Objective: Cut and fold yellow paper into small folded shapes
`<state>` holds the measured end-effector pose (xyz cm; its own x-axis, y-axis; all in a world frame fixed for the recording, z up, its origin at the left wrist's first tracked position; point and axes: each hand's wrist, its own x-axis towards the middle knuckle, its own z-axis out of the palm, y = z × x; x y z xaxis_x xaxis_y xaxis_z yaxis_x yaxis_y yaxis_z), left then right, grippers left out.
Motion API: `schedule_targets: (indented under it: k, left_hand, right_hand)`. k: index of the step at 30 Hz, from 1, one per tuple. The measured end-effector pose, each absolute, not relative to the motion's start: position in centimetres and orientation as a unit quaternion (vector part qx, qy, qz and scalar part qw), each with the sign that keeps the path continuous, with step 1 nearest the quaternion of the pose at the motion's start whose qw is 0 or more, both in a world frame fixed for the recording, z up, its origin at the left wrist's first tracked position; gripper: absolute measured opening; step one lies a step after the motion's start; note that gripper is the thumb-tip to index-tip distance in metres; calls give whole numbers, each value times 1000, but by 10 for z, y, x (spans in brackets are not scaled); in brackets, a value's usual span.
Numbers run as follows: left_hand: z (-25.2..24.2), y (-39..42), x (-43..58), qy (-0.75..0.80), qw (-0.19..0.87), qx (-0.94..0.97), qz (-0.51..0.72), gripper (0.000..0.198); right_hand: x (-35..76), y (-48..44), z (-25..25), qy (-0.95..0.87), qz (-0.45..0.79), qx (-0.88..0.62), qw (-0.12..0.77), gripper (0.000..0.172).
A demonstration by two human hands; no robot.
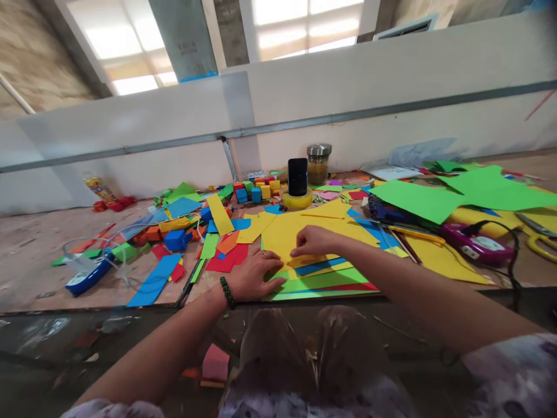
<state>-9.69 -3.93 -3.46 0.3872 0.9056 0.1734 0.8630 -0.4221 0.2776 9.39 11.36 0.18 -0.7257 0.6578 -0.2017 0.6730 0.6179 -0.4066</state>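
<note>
My left hand [256, 274] lies with its fingers spread on the left edge of a stack of coloured sheets, a ring on one finger and a green bead bracelet at the wrist. My right hand [312, 241] is curled closed over the yellow sheet [274, 232] on that stack; what its fingers hold, if anything, is hidden. Just below it a blue strip [319, 266] shows between yellow layers, above a green sheet [322, 281]. Red paper pieces [228, 258] lie beside my left hand.
A phone [297, 177] stands upright on a yellow tape roll [297, 200], before a lidded jar [319, 164]. Folded paper cubes [256, 190] sit behind. Glue guns, one blue [89, 277], one purple [476, 242], flank me with cords. Scissors [542, 241] and green sheets [418, 200] lie right.
</note>
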Motion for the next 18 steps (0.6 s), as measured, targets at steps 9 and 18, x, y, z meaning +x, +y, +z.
schedule_targets:
  k: [9, 18]
  left_hand:
    - [-37, -40, -98, 538, 76, 825, 153, 44]
    - [-33, -41, -101, 519, 91, 829, 185, 31]
  right_hand:
    - [131, 139, -15, 883, -277, 375, 48, 40]
    - [168, 144, -16, 871, -282, 400, 42, 43]
